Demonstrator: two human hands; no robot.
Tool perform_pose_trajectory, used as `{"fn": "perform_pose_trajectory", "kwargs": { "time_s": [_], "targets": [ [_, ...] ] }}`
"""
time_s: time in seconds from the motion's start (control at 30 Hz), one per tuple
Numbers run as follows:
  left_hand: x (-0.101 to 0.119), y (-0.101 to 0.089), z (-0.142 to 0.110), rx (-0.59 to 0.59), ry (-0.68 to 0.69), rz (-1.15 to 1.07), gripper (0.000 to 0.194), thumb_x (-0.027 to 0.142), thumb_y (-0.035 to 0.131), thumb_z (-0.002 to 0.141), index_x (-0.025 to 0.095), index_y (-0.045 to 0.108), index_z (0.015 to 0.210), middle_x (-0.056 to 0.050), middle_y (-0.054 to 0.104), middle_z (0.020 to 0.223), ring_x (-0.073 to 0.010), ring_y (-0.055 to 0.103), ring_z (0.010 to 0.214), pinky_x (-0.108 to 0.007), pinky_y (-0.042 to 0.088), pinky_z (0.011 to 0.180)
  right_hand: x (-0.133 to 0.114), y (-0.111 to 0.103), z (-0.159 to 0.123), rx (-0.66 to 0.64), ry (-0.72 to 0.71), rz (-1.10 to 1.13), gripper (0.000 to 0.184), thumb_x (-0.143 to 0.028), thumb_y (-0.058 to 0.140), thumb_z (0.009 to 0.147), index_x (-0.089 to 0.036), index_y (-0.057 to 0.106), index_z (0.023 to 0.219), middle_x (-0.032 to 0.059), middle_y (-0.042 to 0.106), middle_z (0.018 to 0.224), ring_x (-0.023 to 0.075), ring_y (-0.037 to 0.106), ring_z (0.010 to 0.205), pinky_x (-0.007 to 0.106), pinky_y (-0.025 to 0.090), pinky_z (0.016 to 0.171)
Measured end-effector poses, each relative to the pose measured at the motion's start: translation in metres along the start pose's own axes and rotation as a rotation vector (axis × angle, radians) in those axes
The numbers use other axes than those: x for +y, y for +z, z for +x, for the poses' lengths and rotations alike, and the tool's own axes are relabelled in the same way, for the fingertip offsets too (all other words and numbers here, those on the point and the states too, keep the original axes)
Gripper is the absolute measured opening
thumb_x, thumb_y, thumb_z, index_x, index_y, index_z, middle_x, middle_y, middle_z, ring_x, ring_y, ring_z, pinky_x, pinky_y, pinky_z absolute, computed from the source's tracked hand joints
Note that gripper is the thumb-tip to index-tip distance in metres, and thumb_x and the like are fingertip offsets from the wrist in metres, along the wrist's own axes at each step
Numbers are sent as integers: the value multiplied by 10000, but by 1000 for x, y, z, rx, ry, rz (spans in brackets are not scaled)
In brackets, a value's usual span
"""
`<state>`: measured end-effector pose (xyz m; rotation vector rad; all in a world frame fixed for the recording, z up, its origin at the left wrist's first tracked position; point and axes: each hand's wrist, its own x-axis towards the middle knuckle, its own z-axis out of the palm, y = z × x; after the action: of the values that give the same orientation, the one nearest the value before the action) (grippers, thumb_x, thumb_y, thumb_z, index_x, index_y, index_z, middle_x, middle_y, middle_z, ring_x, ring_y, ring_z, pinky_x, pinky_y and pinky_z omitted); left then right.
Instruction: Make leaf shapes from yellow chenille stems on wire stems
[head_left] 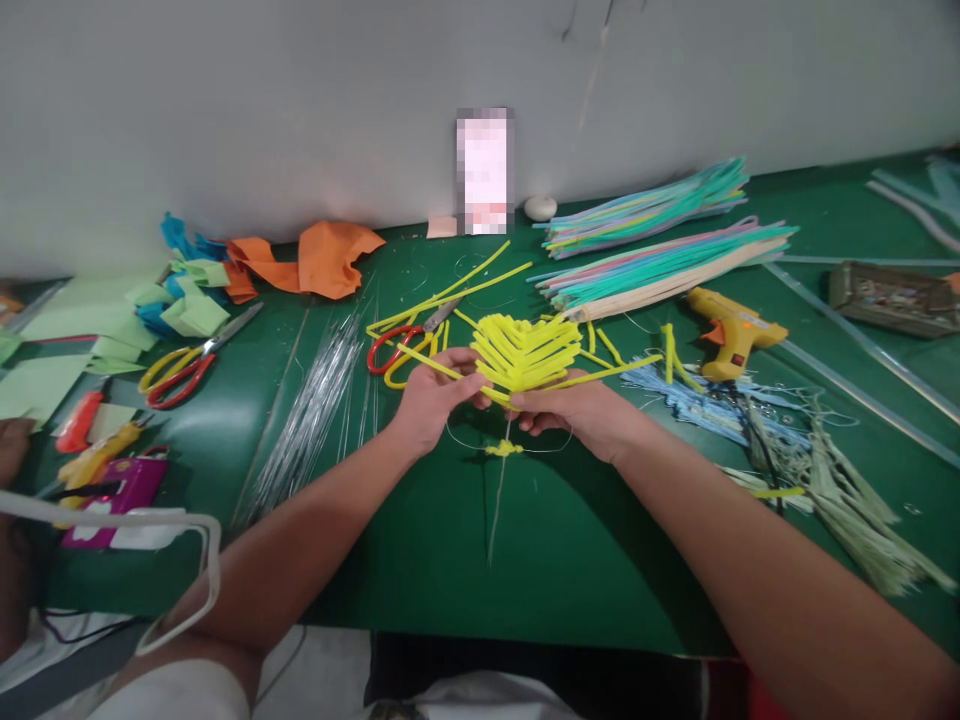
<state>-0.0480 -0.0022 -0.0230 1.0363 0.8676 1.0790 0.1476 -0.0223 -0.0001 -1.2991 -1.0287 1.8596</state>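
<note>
A leaf shape of bright yellow pipe cleaners [525, 348], its strips slanting out from a middle rib, is held above the green table. My left hand [441, 398] is closed on its lower left edge, thumb on top, where a loose pipe-cleaner end sticks out. At the lower right, my right hand [577, 408] pinches its base, and another yellow end points right. A thin wire stem [496, 510] hangs down from the base, with a small yellow fuzzy tuft [504, 449] around it. Red-and-yellow-handled scissors [397, 350] lie just behind my left hand.
Bundled coloured pipe cleaners [660, 265] lie behind, right of a propped phone [485, 170]. A yellow glue gun [731, 330] and tassels [847, 500] are at right. Left are thin wires [319, 410], more scissors [196, 365], orange cloth [334, 258] and another person's hand [13, 450].
</note>
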Motion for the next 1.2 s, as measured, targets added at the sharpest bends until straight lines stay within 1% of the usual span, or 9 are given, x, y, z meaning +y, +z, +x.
{"fn": "perform_pose_trajectory", "kwargs": {
  "time_s": [0.1, 0.23, 0.43, 0.57, 0.67, 0.8, 1.0, 1.1, 1.2],
  "targets": [
    [0, -1, 1, 24, -13, 16, 418, 290, 856, 636, 141, 646, 964, 18, 657, 735, -87, 638, 558, -207, 551, 555, 6, 1, 3, 23, -64, 21, 251, -322, 853, 583, -156, 757, 745, 48, 730, 717, 119, 630, 588, 238, 544, 575],
    [0, -2, 2, 5, -3, 37, 445, 296, 856, 627, 134, 643, 982, -7, 685, 752, -91, 637, 579, -210, 549, 575, 12, 2, 7, 63, -115, 53, 280, -348, 849, 598, -162, 763, 788, 55, 739, 737, 133, 642, 611, 269, 559, 611],
    [0, -2, 1, -24, -6, 22, 536, 254, 874, 582, 162, 619, 1045, -6, 703, 812, -105, 650, 636, -223, 553, 601, 12, 3, 7, 78, -108, 115, 285, -331, 859, 578, -164, 765, 790, 51, 740, 764, 128, 642, 622, 260, 547, 610],
    [-1, -3, 2, -18, 6, 33, 457, 264, 843, 639, 148, 644, 1034, -20, 721, 803, -104, 654, 615, -231, 551, 609, 11, 4, 7, 80, -117, 134, 287, -326, 853, 588, -164, 767, 808, 42, 733, 767, 117, 639, 636, 254, 535, 638],
    [-1, -3, 2, -3, 18, 38, 397, 283, 828, 667, 139, 670, 1002, -12, 712, 726, -102, 647, 577, -233, 546, 604, 13, 5, 8, 97, -128, 144, 313, -331, 856, 585, -165, 768, 835, 44, 735, 786, 119, 637, 651, 268, 531, 665],
    [3, 0, 2, 25, 18, 45, 335, 304, 815, 688, 136, 687, 947, -3, 689, 645, -103, 633, 544, -227, 534, 581, 16, 8, 9, 133, -173, 155, 295, -341, 845, 603, -165, 763, 825, 54, 741, 836, 129, 625, 671, 285, 520, 664],
    [5, 2, 2, 48, 15, 32, 308, 359, 791, 706, 134, 687, 889, -12, 680, 650, -96, 607, 520, -223, 521, 532, 17, 11, 9, 168, -223, 123, 254, -343, 831, 622, -170, 757, 793, 55, 732, 828, 136, 605, 670, 294, 502, 644],
    [4, 0, 3, 41, -3, 29, 304, 369, 784, 711, 128, 684, 867, -16, 679, 663, -88, 592, 502, -217, 512, 501, 17, 10, 9, 152, -243, 99, 241, -339, 819, 633, -170, 753, 793, 54, 731, 820, 139, 596, 669, 294, 491, 636],
    [4, 0, 3, 35, -16, 0, 296, 349, 780, 716, 122, 670, 870, -15, 676, 666, -88, 591, 496, -212, 508, 480, 18, 10, 9, 109, -233, 106, 249, -331, 812, 639, -172, 752, 821, 57, 734, 850, 141, 597, 691, 289, 486, 634]
  ]
}}
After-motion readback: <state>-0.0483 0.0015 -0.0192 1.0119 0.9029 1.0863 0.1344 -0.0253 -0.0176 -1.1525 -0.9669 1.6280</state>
